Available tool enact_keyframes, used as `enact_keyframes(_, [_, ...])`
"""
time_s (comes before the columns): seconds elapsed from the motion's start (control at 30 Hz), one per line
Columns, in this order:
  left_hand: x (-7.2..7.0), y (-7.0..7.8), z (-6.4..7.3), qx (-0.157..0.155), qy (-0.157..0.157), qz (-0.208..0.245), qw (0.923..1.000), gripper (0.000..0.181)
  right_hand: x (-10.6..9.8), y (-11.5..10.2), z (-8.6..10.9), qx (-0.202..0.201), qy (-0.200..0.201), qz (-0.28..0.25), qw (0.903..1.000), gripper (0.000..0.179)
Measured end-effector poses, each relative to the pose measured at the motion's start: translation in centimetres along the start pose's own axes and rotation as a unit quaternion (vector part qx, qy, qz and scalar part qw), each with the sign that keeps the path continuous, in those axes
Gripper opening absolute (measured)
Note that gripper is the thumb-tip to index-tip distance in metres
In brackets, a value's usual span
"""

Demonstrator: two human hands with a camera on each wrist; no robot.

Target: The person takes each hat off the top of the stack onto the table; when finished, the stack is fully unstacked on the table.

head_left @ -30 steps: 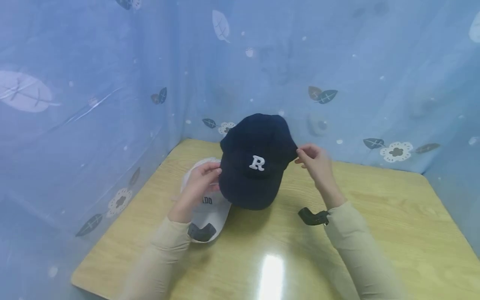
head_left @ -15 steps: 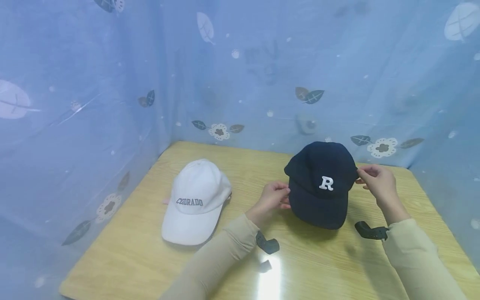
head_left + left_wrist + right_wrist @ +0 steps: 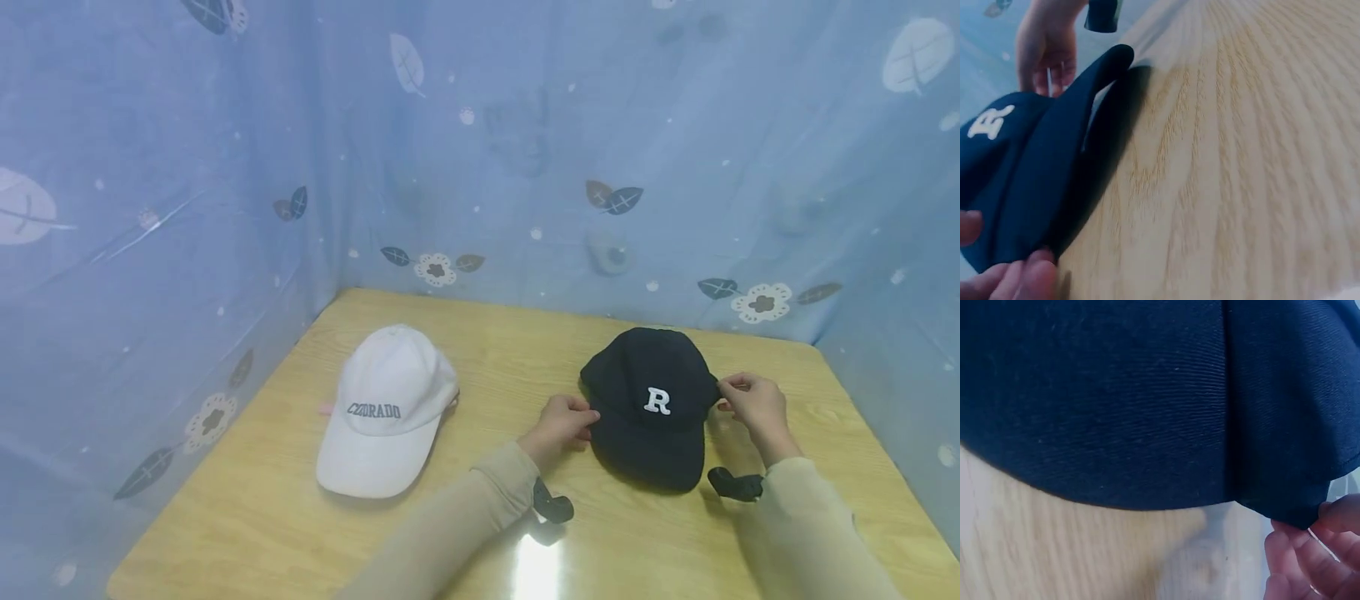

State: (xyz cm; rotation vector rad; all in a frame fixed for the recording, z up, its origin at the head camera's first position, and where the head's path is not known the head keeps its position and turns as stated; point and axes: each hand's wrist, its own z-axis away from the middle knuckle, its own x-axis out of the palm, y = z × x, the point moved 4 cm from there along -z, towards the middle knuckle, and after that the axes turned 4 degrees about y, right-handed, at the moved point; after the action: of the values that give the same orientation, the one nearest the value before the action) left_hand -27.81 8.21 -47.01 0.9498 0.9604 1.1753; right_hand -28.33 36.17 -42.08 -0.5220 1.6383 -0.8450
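Note:
A dark navy baseball cap (image 3: 637, 442) with a white letter R faces front at the right of the table, its brim toward me. At the brim's left side, my left hand (image 3: 558, 427) pinches the edge between thumb and fingers. The lower right edge of the crown is pinched by my right hand (image 3: 759, 412); the right wrist view shows thumb and fingertips on that cap corner (image 3: 1300, 509). In the left wrist view, the brim (image 3: 1054, 156) stands tilted over its shadow; whether the crown touches the table cannot be told.
A white baseball cap (image 3: 378, 454) lettered in grey sits on the left half of the wooden table (image 3: 480, 350). Blue patterned curtains (image 3: 480, 150) hang behind and along the sides. Black wrist devices (image 3: 735, 485) hang below both wrists.
Both hands have carried the navy cap from above the white cap to the right, then lowered it toward the table. The white cap has come fully into view.

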Motion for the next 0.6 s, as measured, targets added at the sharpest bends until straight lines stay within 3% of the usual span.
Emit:
enact_keyframes(0.17, [-0.9, 1.2, 0.5, 0.07, -0.045, -0.089, 0.9926, 0.04, -0.2, -0.4, 0.0, -0.012, 0.013, 0.061, 0.998, 0.038])
enact_keyframes(0.27, [-3.3, 2.7, 1.4, 0.121, -0.053, -0.123, 0.9836, 0.042, -0.5, -1.9, 0.0, -0.031, 0.04, 0.091, 0.9946, 0.039])
enact_keyframes(0.37, [-7.6, 4.5, 3.1, 0.169, -0.023, -0.151, 0.9737, 0.039, -0.2, -4.4, 0.4, -0.063, 0.079, 0.085, 0.9913, 0.037])
enact_keyframes(0.47, [-13.3, 6.4, 5.4, 0.218, 0.031, -0.175, 0.9596, 0.036, 0.6, -7.4, 1.2, -0.101, 0.11, 0.053, 0.9874, 0.034])
enact_keyframes(0.6, [-21.0, 7.9, 8.3, 0.265, 0.116, -0.173, 0.9414, 0.033, 3.0, -11.5, 2.2, -0.145, 0.101, -0.003, 0.9842, 0.031])
